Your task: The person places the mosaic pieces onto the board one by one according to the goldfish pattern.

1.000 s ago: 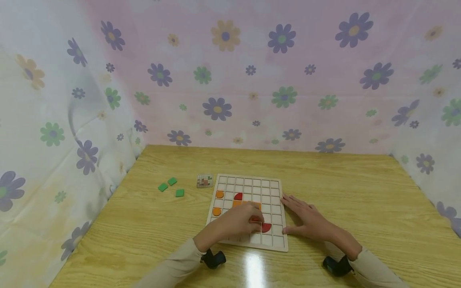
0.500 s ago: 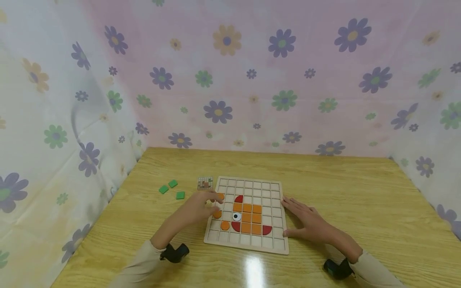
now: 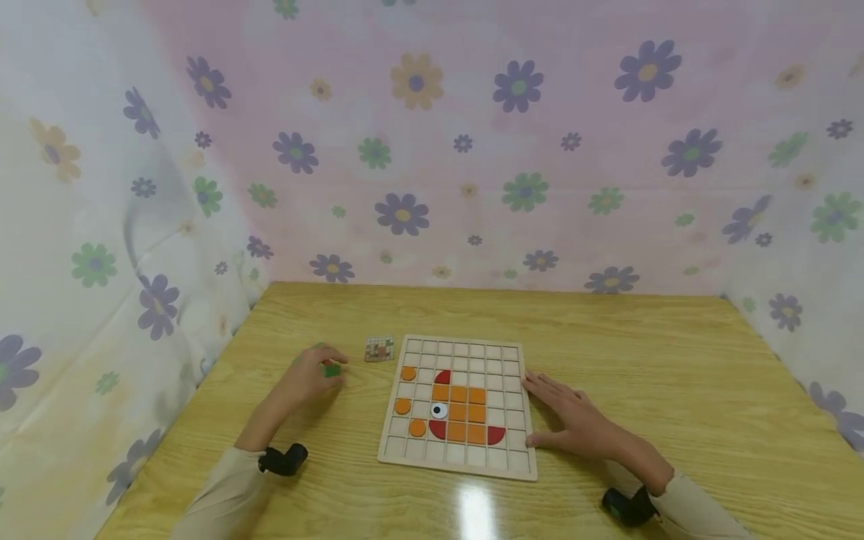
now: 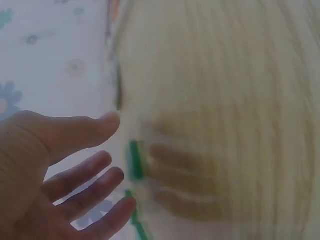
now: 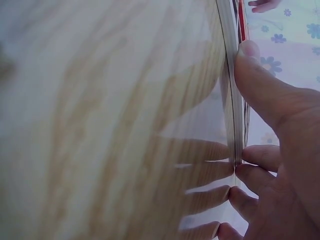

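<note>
At the left of the table my left hand [image 3: 305, 381] reaches over a green square tile [image 3: 331, 370], thumb and fingers spread apart on either side. The left wrist view shows green tiles [image 4: 135, 161] beyond the fingertips, with a gap between. The right hand [image 3: 579, 426] lies against the right edge of a wooden grid board [image 3: 459, 471], fingers extended; in the right wrist view its fingertips touch the board's side [image 5: 231, 90]. Set in the grid are several orange squares [image 3: 457, 412], three orange discs [image 3: 417, 427], three red quarter-circles [image 3: 496, 435] and an eye disc [image 3: 439, 410].
A small patterned card [image 3: 379, 349] lies just left of the board's far corner. Behind the wooden table [image 3: 607, 337] hangs a flowered cloth [image 3: 472, 172], which also closes off both sides.
My left hand has moved from over the board's red and orange tiles, past its left edge, to the green tiles. The right hand has stayed at the board's right edge.
</note>
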A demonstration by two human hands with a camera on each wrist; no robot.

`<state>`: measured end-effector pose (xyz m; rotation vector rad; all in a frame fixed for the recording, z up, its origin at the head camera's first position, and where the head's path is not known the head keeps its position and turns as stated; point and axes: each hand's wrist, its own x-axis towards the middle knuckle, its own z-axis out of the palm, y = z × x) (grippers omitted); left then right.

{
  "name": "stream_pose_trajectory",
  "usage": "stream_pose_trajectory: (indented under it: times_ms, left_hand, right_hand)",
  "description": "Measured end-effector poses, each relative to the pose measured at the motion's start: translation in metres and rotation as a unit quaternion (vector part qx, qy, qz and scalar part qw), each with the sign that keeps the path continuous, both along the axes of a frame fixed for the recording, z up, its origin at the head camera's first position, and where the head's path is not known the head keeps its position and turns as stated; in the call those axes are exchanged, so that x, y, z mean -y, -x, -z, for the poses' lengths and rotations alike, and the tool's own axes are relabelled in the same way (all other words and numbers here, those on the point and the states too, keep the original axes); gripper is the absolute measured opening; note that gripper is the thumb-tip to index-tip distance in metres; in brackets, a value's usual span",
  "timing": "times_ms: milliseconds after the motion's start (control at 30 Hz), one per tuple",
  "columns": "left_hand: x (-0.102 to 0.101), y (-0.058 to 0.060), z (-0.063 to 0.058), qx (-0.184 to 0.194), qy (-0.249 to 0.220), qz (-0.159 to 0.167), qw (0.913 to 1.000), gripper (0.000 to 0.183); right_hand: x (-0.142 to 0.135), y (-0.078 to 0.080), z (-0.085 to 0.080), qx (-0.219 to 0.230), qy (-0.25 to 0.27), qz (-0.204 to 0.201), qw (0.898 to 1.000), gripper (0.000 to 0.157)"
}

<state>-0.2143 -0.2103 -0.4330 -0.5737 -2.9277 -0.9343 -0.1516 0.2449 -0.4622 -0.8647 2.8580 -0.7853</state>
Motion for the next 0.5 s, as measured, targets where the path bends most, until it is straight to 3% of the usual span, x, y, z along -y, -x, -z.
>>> stream_pose_trajectory:
  times_ms: [267, 500]
  left_hand:
    - [0.0098, 0.0032, 0.0098, -0.004, 0.000, -0.026, 0.9996, 0.027]
    - [0.0121, 0.0027, 0.0062, 0.020, 0.024, -0.067, 0.9973, 0.025]
  right_hand:
    - [0.0018, 0.0002, -0.0036, 0.002, -0.009, -0.004, 1.000, 0.088]
    - [0.0021, -0.0015, -0.0053, 0.000, -0.010, 0.001, 1.000, 0.088]
